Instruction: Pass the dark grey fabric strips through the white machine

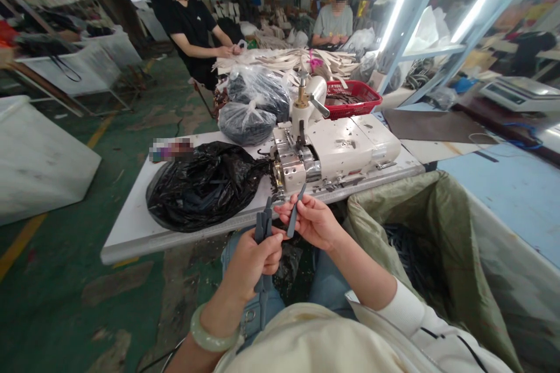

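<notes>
Left fingers closed around grey strips | right fingers pinching one grey strip

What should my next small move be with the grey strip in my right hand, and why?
Probably feed the grey strip into the cream machine: your right hand pinches it right by the machine's front, while your left hand holds the other strips.

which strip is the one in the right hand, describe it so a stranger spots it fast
Find the cream industrial machine on the white table. Just in front of it, the person's right hand pinches a single slate-grey strip, tilted up. It stands alone, unlike the bundle of grey strips gripped in the left hand beside it.
</notes>
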The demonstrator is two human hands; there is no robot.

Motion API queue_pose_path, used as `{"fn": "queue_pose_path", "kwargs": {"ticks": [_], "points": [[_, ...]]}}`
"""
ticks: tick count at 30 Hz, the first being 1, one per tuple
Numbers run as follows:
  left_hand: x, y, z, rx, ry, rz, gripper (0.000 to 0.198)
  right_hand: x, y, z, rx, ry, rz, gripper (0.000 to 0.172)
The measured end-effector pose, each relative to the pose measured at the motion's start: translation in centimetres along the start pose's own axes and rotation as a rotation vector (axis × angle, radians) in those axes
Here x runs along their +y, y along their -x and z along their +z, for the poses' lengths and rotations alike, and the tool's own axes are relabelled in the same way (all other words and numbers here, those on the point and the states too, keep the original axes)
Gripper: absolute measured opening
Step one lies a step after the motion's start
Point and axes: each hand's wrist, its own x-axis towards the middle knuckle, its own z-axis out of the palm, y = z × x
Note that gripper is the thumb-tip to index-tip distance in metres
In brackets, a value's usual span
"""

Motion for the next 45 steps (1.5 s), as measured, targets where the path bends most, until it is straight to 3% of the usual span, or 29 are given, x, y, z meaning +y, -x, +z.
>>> {"fn": "queue_pose_path", "kwargs": {"ticks": [4,15,21,23,26,30,35,41,45], "points": [[0.1,0.0,-0.1,-0.039,0.024,-0.022,0.031,-0.2,-0.1,0.0,0.045,0.005,0.001,0.007],[-0.1,-1.1,0.7,0.048,-0.007,-0.009,0.037,-0.1,-0.2,-0.4,0.05,0.054,-0.024,0.011],[-1.2,-2.5,0.6,0.148,-0.051,0.049,0.037,0.7,-0.9,-0.4,0.119,0.084,-0.001,0.028],[-1.4,-2.8,0.3,0.175,-0.06,0.063,0.037,0.5,-1.7,-1.0,0.164,0.1,-0.01,0.031],[-1.4,-3.0,-0.3,0.164,-0.033,0.055,0.036,-1.1,-4.1,-2.8,0.344,0.196,-0.022,0.03],[-1.1,-2.8,-1.3,0.12,0.046,0.01,0.041,-3.7,-8.1,-5.3,0.525,0.336,0.074,0.028],[-1.2,-2.7,-2.2,0.115,0.08,-0.014,0.042,-4.5,-10.8,-6.3,0.588,0.35,0.095,0.028],[-1.3,-2.6,-2.8,0.118,0.104,-0.012,0.041,-4.4,-11.7,-6.8,0.61,0.383,0.088,0.029],[-1.2,-2.6,-2.8,0.107,0.116,-0.014,0.04,-5.1,-12.0,-7.0,0.601,0.449,0.009,0.029]]}}
